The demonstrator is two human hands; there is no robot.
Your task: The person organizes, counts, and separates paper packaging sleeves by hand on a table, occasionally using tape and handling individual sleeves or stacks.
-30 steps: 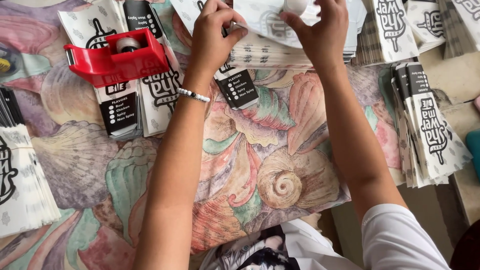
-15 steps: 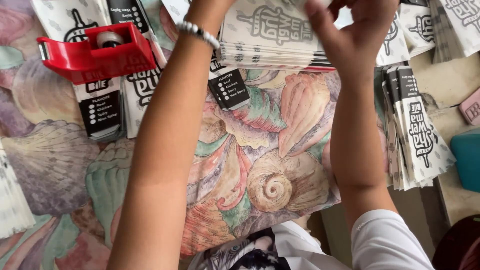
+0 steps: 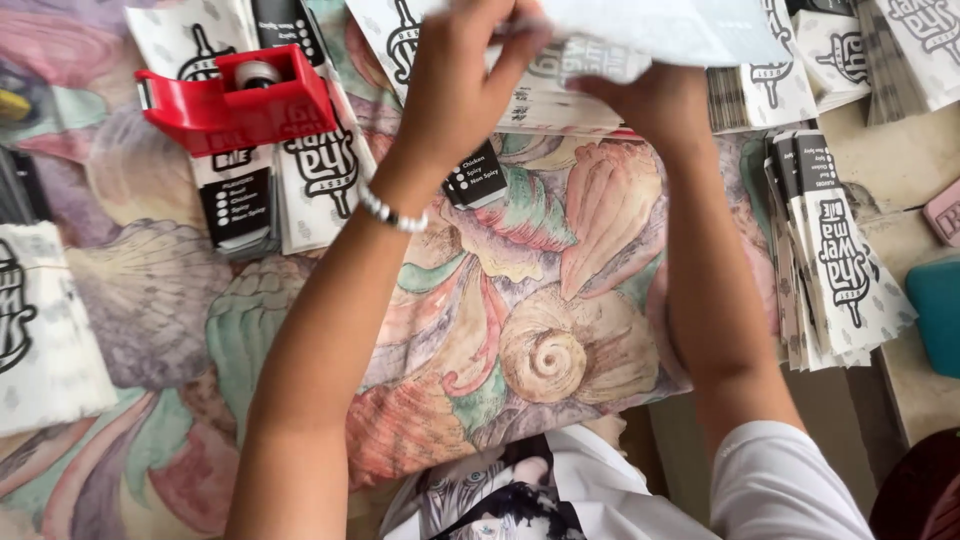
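While the white paper sheet point(image 3: 670, 25) is raised at the top edge of the view, the left hand point(image 3: 465, 85) pinches its near corner, fingers closed on the paper, and the right hand point(image 3: 650, 95) supports it from beneath; whether the right fingers are closed on it cannot be told. Judged from this, the sheet should be lifted by the pinched corner alone, so that only one sheet leaves the stack of printed paper sleeves point(image 3: 560, 95) just below the grip (keep the stack square). Left of the grip, a red tape dispenser point(image 3: 235, 100) rests on more sleeves. Right of it lies another sleeve pile point(image 3: 835, 270). Everything sits on a shell-patterned cloth point(image 3: 530, 330) covering the table.
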